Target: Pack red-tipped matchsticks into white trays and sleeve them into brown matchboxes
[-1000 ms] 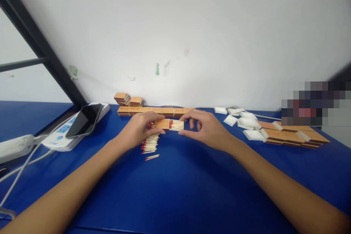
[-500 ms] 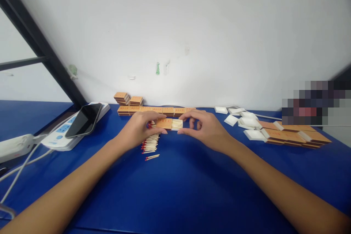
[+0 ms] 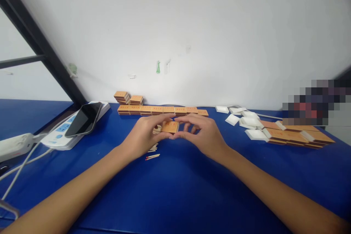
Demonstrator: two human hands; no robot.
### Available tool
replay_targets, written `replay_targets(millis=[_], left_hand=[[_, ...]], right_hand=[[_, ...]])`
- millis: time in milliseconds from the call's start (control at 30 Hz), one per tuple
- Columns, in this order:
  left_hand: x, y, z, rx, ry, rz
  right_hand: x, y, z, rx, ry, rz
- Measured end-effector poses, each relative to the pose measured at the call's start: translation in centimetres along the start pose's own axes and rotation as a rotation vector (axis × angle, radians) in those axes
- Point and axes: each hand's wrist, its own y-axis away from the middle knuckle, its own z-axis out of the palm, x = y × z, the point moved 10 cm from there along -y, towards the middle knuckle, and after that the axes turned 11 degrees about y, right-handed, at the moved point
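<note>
Between my two hands is an orange matchbox point(image 3: 169, 127), its tray pushed almost fully into the sleeve. My left hand point(image 3: 142, 133) grips its long edges with thumb and fingers. At the box's right end, the thumb and fingertips of my right hand point(image 3: 204, 133) are closed on it too. Loose matches point(image 3: 153, 148) lie on the table under and beside my left hand, which hides most of them. Two red-headed matches point(image 3: 152, 157) lie apart, closer to me.
A row of matchboxes point(image 3: 157, 110) runs along the wall, with small stacks point(image 3: 121, 96) behind its left end. White trays point(image 3: 250, 122) and orange sleeves point(image 3: 290, 134) are piled at right. At left, a phone point(image 3: 83, 119) rests on a power strip point(image 3: 59, 137) with cables.
The matchbox tray, half out and showing matches before, has slid left into the sleeve. My right hand has moved left with it, and my left hand slightly right.
</note>
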Motion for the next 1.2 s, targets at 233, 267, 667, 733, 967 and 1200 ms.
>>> replay_targets(millis=[233, 267, 667, 733, 967, 1200], left_hand=[[1.9, 0.3, 2.0, -0.164, 0.081, 0.109], [2.2, 0.4, 2.1, -0.166, 0.066, 0.128], [1.6, 0.7, 1.1, -0.048, -0.193, 0.119], [0.8, 0.5, 0.4, -0.037, -0.309, 0.116], [-3.1, -0.6, -4.2, 0.033, -0.615, 0.084], [-5.1, -0.7, -6.0, 0.042, -0.662, 0.031]], right_hand=[[0.3, 0.1, 1.5, -0.14, -0.13, 0.062], [0.4, 0.1, 1.6, -0.147, -0.133, 0.078], [0.2, 0.1, 1.0, -0.083, -0.147, 0.162], [1.8, -1.0, -1.3, -0.035, -0.06, 0.153], [12.9, -2.8, -9.5, -0.027, 0.262, 0.284], [16.2, -1.7, -7.1, -0.189, 0.279, 0.293]])
